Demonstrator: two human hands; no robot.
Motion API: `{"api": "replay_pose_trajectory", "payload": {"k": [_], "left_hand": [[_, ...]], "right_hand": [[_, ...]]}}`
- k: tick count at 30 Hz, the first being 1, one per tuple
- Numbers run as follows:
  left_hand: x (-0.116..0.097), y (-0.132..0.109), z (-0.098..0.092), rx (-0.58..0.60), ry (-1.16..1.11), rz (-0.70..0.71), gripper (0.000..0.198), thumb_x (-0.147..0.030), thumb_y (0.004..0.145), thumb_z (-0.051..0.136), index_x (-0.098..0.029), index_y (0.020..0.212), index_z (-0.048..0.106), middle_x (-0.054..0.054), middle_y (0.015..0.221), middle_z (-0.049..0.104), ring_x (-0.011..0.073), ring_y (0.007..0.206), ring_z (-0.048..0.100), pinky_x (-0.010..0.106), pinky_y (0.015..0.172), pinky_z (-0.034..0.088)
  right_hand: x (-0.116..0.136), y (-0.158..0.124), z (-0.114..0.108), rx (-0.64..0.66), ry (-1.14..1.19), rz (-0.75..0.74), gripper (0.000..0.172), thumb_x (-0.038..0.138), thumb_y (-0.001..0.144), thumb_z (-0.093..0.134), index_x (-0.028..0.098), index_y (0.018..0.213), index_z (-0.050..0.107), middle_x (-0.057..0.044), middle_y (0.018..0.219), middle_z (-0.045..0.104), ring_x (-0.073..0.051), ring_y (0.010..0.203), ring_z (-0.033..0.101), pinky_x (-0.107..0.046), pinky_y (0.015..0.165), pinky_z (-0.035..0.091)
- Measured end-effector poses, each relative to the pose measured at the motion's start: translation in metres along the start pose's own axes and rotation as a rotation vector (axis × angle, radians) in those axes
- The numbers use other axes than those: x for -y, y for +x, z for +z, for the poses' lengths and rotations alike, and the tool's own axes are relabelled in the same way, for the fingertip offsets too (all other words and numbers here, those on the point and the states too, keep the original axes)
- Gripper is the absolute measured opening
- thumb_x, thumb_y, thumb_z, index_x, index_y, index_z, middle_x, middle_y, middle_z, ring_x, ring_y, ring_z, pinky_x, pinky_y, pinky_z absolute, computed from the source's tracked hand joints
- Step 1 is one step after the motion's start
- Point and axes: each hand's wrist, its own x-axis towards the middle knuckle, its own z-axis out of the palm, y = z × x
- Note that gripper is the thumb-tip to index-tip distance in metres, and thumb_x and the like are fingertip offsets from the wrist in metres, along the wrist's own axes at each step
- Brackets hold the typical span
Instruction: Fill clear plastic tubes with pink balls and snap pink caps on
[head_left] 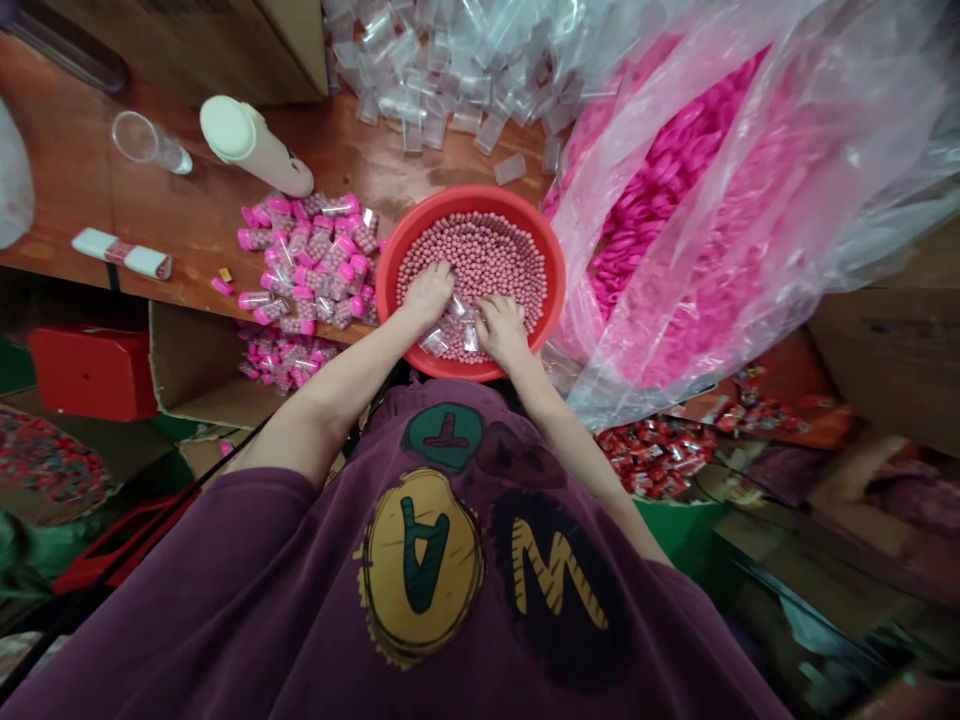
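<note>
A red bowl (pixel 553 280) holds a mass of small pink beads (pixel 487 250). Several clear plastic containers (pixel 454 330) lie among the beads at its near side. On the left of them, my left hand (pixel 430 297) reaches in with curled fingers partly sunk in the beads; what it grips, if anything, is hidden. From the other side my right hand (pixel 504 328) bends its fingers down against one of the clear containers and appears to grip it. Left of the bowl is a pile of bead-filled containers with pink caps (pixel 315 265).
A clear bag (pixel 750 250) of bright pink plastic pieces (pixel 660 190) bulges right of the bowl. Loose clear containers (pixel 465 70) heap behind it. A white bottle (pixel 255 150) and a clear cup (pixel 146 142) stand back left. A cardboard box (pixel 202 370) sits below the table edge.
</note>
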Motion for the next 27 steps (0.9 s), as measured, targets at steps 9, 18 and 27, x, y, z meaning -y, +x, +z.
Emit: {"api": "replay_pose_trajectory", "payload": {"k": [9, 18, 27], "left_hand": [[-0.017, 0.044, 0.035, -0.061, -0.453, -0.113, 0.026, 0.000, 0.072, 0.063, -0.024, 0.064, 0.054, 0.008, 0.091, 0.070, 0.0277, 0.107, 0.067, 0.042, 0.115, 0.051], [-0.021, 0.012, 0.000, 0.032, -0.967, -0.290, 0.018, -0.011, 0.074, 0.078, -0.015, 0.091, 0.080, 0.001, 0.089, 0.077, 0.0145, 0.084, 0.066, 0.031, 0.096, 0.054], [-0.019, -0.021, -0.011, 0.025, -1.230, -0.199, 0.055, -0.016, 0.067, 0.092, -0.018, 0.119, 0.075, 0.001, 0.100, 0.078, 0.0147, 0.090, 0.072, 0.031, 0.095, 0.059]], "right_hand": [[-0.017, -0.009, 0.017, -0.173, 0.152, 0.052, 0.037, 0.021, 0.104, 0.050, 0.019, 0.128, 0.079, -0.019, 0.142, 0.077, -0.036, 0.136, 0.063, -0.059, 0.122, 0.049], [-0.021, 0.007, 0.010, -0.402, 0.426, 0.068, 0.042, 0.024, 0.105, 0.045, 0.020, 0.137, 0.071, -0.018, 0.135, 0.078, -0.029, 0.124, 0.073, -0.053, 0.115, 0.061], [0.001, 0.047, 0.011, -0.238, 1.031, 0.306, 0.044, 0.053, 0.100, 0.073, 0.021, 0.131, 0.072, -0.009, 0.111, 0.082, -0.024, 0.095, 0.075, -0.044, 0.091, 0.068]]}}
